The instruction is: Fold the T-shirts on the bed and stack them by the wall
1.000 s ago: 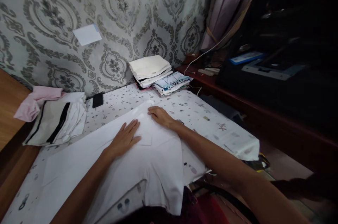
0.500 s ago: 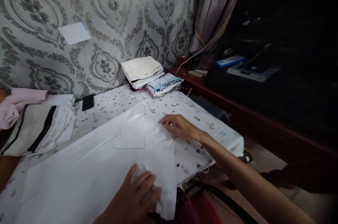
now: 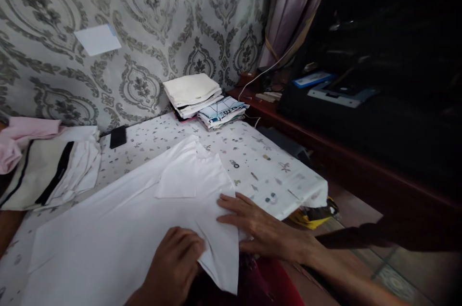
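Rests spread-fingered right hand on white garment atop patterned cloth bearing folded clothes; curls left hand at near edge, cannot tell whether gripping.

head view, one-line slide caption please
Left hand and right hand at a white garment spread on a printed sheet, folded clothes stacked near the wall.

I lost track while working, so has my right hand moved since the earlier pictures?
Yes. Your right hand has moved toward you, away from the folded clothes by the wall; its fingers rest at the edge of the white shirt.
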### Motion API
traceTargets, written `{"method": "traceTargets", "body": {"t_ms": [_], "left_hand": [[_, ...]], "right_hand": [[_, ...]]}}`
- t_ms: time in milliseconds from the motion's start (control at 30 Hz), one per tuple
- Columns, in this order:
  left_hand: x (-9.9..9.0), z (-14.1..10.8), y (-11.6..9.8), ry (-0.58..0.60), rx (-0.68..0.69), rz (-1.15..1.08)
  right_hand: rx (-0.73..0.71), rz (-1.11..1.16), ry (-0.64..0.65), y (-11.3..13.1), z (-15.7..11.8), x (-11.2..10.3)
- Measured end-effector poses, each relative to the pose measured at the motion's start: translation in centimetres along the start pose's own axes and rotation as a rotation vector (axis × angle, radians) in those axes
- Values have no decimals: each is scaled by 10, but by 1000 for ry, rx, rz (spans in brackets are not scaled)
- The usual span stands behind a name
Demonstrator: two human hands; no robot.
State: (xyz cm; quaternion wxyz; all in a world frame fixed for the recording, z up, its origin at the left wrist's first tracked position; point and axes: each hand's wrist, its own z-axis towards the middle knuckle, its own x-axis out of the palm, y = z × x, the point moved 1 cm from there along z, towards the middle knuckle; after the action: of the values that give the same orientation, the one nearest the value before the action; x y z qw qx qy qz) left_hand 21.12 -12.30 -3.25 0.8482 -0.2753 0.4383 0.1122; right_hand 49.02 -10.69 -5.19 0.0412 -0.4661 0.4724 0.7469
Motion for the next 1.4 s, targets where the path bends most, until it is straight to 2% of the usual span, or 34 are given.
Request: {"method": "traceTargets", "body": {"t_ms": [67, 133, 233, 300, 367, 467, 533, 633, 800, 867, 967, 1033, 1133, 1300, 1400], "left_hand": [[-19, 15, 5, 18, -206, -188], [-41, 34, 20, 21, -458, -342], [-65, 64, 61, -127, -763, -529], [-70, 78, 95, -233, -941, -651], [-67, 82, 126, -265, -1094, -743], [-60, 76, 156, -292, -1229, -796], [-58, 71, 163, -292, -1253, -818], [-60, 71, 162, -210, -1236, -831], [-60, 86, 160, -21, -1179, -617], [-59, 89, 166, -42, -1151, -611], [-60, 90, 180, -265, -1163, -662], [-61, 88, 190, -340, -1230, -631], [-60, 88, 198, -237, -1279, -592], [-58, 91, 200, -93, -1232, -493], [-55, 94, 201, -60, -1180, -420]], "right_hand": [[2, 24, -10, -2, 8, -8], [32, 53, -12, -8, 22, -22], [122, 106, -14, -25, 52, -45], [172, 190, -27, -40, 73, -57], [208, 297, -34, -54, 89, -63], [217, 370, -60, -69, 100, -65], [176, 334, -69, -73, 100, -64], [92, 176, -90, -72, 98, -62], [57, 10, -154, -71, 102, -58], [91, 49, -189, -72, 104, -58], [163, 147, -231, -73, 104, -61], [185, 187, -255, -74, 104, -63], [205, 235, -292, -77, 105, -64], [216, 248, -311, -81, 106, -62], [239, 226, -324, -83, 105, -62]]}}
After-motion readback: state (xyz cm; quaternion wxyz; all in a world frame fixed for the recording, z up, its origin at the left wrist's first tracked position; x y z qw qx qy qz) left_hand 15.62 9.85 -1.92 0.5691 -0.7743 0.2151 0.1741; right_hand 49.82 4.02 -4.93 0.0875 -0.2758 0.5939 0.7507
